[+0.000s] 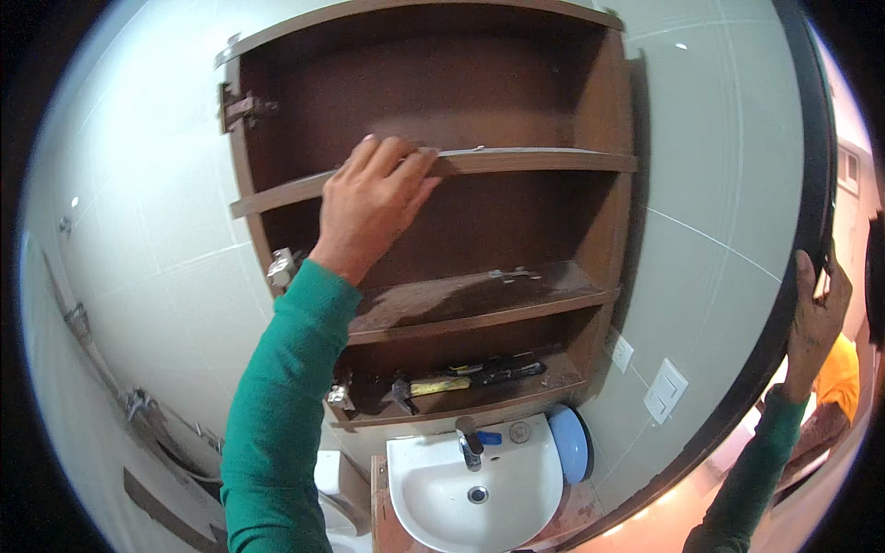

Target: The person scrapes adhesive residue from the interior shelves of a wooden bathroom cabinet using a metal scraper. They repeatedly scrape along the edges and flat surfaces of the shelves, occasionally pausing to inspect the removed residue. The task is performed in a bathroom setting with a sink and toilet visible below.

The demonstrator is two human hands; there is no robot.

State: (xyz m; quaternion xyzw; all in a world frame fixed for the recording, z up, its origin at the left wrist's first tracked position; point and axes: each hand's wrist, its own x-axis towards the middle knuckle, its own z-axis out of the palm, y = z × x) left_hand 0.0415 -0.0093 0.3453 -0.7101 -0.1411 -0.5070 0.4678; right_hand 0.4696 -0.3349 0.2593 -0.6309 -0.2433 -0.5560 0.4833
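Observation:
In front of me a brown wooden wall cabinet (601, 111) stands without doors, its shelves exposed. My left hand (373, 198) is at the front edge of the upper shelf board (535, 164), fingers curled over it and thumb below. The board's left end juts past the cabinet side. At the far right, my right hand (819, 309) grips the dark door frame (800, 184), thumb on the near face; some fingers are hidden. On the bottom shelf lie a hammer (429, 387) with a yellow and black handle and another dark tool, partly covered.
Metal hinges (247, 109) stick out along the cabinet's left side. Small bits of debris (514, 275) lie on the middle shelf. Below is a white sink (433, 502) with a faucet (469, 444) and a blue basin (570, 444). Beyond the doorway someone in orange (837, 373) is partly visible.

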